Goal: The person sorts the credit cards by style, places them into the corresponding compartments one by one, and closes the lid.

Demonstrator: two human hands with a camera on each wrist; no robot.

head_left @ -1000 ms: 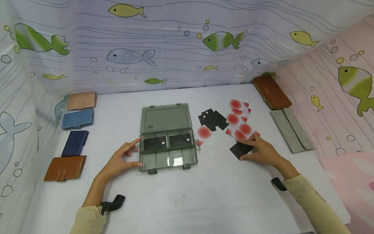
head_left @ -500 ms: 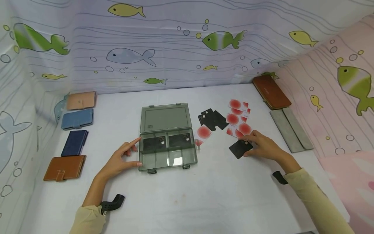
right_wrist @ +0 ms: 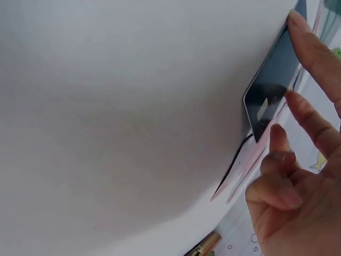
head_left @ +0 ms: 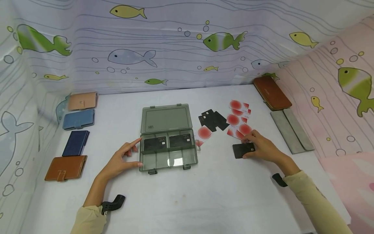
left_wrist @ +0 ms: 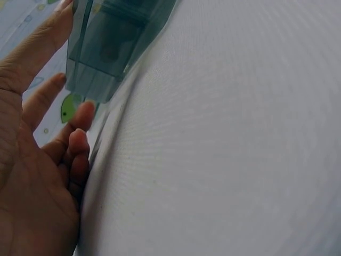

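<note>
In the head view, the right hand (head_left: 261,147) holds a black card (head_left: 242,151) by its edges between thumb and fingers, low over the table. The right wrist view shows the thumb and a fingertip on that card (right_wrist: 274,74), its small light mark visible. An open green see-through compartment box (head_left: 166,118) lies to the left, with black VIP cards (head_left: 155,143) in two back compartments. At the box's left side, the left hand (head_left: 118,159) touches it with a fairly straight thumb and index finger; the other fingers bend loosely.
Black cards (head_left: 209,120) and red-and-white cards (head_left: 233,119) lie right of the box, another red-and-white card (head_left: 204,132) close beside it. Several wallets, including a blue one (head_left: 78,119), line the left. A brown purse (head_left: 273,92) and grey wallet (head_left: 292,130) lie right.
The black card in the right hand has turned from slanted to nearly square, and its light mark now shows. The right-hand fingers have shifted their hold. The left hand and box stay put.
</note>
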